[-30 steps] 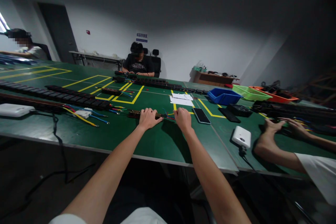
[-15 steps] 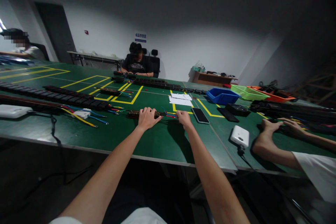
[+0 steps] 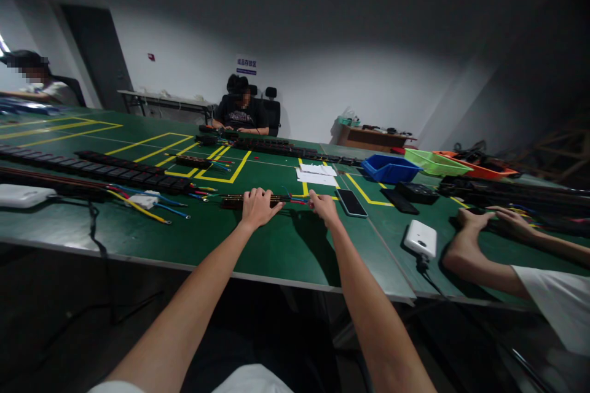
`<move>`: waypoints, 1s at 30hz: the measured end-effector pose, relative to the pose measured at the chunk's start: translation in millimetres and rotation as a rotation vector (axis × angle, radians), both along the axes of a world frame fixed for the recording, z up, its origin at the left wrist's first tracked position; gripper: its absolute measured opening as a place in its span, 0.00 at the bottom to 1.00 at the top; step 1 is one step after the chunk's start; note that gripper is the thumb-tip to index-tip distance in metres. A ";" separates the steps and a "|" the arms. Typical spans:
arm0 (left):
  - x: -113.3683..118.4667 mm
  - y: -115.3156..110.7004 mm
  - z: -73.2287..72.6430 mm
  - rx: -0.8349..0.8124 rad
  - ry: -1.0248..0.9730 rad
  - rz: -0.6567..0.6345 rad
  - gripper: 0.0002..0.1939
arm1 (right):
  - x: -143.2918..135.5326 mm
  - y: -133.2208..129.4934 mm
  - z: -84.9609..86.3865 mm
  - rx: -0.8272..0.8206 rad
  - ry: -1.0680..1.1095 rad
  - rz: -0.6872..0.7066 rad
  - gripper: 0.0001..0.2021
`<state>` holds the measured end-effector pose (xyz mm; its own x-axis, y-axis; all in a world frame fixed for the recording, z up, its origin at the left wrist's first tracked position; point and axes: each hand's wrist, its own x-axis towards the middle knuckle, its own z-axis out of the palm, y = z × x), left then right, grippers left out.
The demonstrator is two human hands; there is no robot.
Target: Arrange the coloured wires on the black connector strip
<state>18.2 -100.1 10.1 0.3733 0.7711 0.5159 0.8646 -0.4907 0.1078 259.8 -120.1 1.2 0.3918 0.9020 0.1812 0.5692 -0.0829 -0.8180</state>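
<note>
My left hand [image 3: 258, 209] lies over a short black cable chain [image 3: 231, 202] on the green table, its fingers curled over the far side and its thumb pointing right. Red, blue and yellow wires [image 3: 295, 199] come out of the chain's right end. At their far ends my right hand [image 3: 323, 206] is closed in a pinch on the wires. The exact wire between its fingertips is too small to tell. A phone [image 3: 353, 202] lies on the table just right of my right hand.
Longer black cable chains [image 3: 129, 172] with loose wire ends lie to the left. White papers [image 3: 316, 174], a blue bin [image 3: 391, 168] and a white power bank [image 3: 421, 238] are to the right. A co-worker's hands [image 3: 493, 221] work at far right; another person [image 3: 240, 107] sits opposite.
My right hand has shifted very slightly and its fingers have turned a little at the wire ends. The cable chain has moved slightly left under my left hand.
</note>
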 end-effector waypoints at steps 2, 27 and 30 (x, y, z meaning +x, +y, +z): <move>0.0 0.2 -0.2 -0.016 -0.012 0.017 0.33 | 0.8 -0.5 0.4 0.000 -0.066 0.049 0.26; 0.2 0.3 -1.6 -0.026 0.032 0.025 0.31 | -8.6 -5.0 3.1 0.099 -0.271 0.055 0.23; -0.2 0.4 -1.5 -0.008 0.032 0.018 0.31 | -8.1 1.2 -1.0 0.080 -0.177 0.083 0.24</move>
<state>17.9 -99.7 8.6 0.3753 0.7816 0.4982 0.8763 -0.4744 0.0841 251.6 -119.0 0.2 0.2726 0.9099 0.3127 0.7066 0.0313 -0.7069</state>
